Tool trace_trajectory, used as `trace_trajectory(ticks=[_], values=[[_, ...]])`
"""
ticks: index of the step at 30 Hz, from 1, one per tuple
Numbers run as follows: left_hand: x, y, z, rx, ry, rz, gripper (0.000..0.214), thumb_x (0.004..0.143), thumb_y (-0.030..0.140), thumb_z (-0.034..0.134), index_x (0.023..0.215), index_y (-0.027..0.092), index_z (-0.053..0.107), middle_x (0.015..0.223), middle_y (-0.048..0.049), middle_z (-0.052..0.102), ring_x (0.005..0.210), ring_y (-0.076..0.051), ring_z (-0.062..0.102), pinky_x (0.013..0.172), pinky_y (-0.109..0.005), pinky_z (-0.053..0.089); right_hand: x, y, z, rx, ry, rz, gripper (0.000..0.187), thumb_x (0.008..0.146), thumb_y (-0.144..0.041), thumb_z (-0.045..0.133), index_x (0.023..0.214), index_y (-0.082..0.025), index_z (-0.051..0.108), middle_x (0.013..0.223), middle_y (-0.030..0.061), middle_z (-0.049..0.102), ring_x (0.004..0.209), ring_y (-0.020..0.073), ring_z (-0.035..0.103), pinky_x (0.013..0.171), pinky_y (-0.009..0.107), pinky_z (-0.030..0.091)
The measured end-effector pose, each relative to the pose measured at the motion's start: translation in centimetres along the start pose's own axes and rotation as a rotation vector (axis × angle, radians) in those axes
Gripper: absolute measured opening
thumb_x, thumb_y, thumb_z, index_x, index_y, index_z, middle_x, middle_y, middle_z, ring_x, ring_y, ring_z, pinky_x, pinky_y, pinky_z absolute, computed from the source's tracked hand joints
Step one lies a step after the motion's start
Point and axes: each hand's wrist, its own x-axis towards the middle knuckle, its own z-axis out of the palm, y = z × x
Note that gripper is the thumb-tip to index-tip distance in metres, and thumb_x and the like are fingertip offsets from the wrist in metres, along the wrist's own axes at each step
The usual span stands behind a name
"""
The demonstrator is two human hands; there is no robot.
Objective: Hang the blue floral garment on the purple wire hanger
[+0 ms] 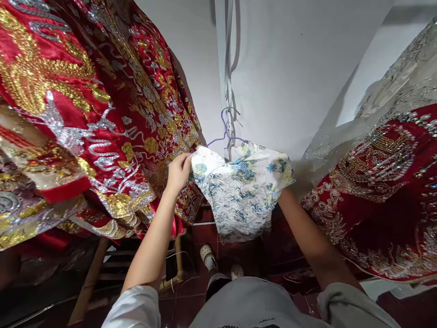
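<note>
A short-sleeved white blouse (241,193) with a blue, green and yellow floral print hangs in front of me. A thin purple-blue hanger (226,133) shows at its neckline, the hook against a white upright on the wall. My left hand (179,172) pinches the edge of the blouse's left-side sleeve between thumb and fingers. On the other side my right forearm (305,228) reaches up behind the right-side sleeve. The cloth hides my right hand, so its fingers cannot be made out.
Red robes (146,100) with gold and silver embroidery hang close on the left. To the right are a beaded dark-red gown (382,196) and a pale sequinned gown (403,82). A bamboo-like frame (179,255) stands low left on the red tiled floor (191,291).
</note>
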Motion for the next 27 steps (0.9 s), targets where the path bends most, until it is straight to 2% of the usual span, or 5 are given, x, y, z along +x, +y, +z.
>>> trace_trajectory(ticks=[7, 13, 18, 22, 27], values=[[-0.2, 1.3, -1.4, -0.057, -0.009, -0.012, 0.035, 0.097, 0.038, 0.047, 0.110, 0.016, 0.070, 0.109, -0.0085, 0.074, 0.098, -0.024, 0.066, 0.089, -0.032, 0.050, 1.3, -1.8, -2.5, 0.170, -0.014, -0.041, 0.050, 0.073, -0.069, 0.068, 0.091, -0.023, 0.065, 0.083, 0.0062, 0.072, 0.088, 0.0294, 0.074, 0.066, 0.037, 0.060], [4.1, 4.5, 0.8, -0.098, -0.062, 0.071, 0.032, 0.097, 0.040, 0.052, 0.115, 0.016, 0.064, 0.095, -0.0069, 0.070, 0.081, -0.019, 0.060, 0.076, -0.030, 0.046, 2.4, -5.0, 0.9, 0.233, 0.078, -0.203, 0.052, 0.080, -0.067, 0.064, 0.105, -0.021, 0.064, 0.095, 0.0074, 0.071, 0.094, 0.0283, 0.072, 0.070, 0.037, 0.060], [5.4, 4.4, 1.9, -0.054, -0.087, 0.075, 0.035, 0.100, 0.036, 0.049, 0.070, 0.019, 0.053, 0.065, -0.0013, 0.053, 0.063, -0.016, 0.045, 0.064, -0.030, 0.038, -1.0, -6.5, 1.7, 0.073, -0.375, -0.157, 0.058, 0.076, -0.064, 0.071, 0.116, -0.021, 0.068, 0.096, 0.0057, 0.073, 0.095, 0.0291, 0.072, 0.075, 0.037, 0.058], [3.1, 4.1, 1.7, -0.166, -0.166, 0.069, 0.042, 0.103, 0.045, 0.044, 0.073, 0.018, 0.056, 0.068, -0.0009, 0.056, 0.065, -0.016, 0.050, 0.065, -0.028, 0.041, -2.2, -4.8, 0.9, -0.096, -0.788, -0.193, 0.055, 0.077, -0.064, 0.071, 0.112, -0.021, 0.073, 0.103, 0.0082, 0.074, 0.102, 0.0284, 0.070, 0.091, 0.043, 0.056], [-0.2, 7.5, 2.1, -0.343, -0.458, 0.384, 0.042, 0.103, 0.050, 0.047, 0.086, 0.017, 0.068, 0.099, -0.0081, 0.071, 0.100, -0.022, 0.065, 0.097, -0.039, 0.049, -2.1, 0.1, 4.5, -0.201, -0.492, -0.464, 0.057, 0.087, -0.043, 0.071, 0.141, -0.030, 0.056, 0.144, 0.0096, 0.059, 0.136, 0.0292, 0.053, 0.117, 0.052, 0.040]])
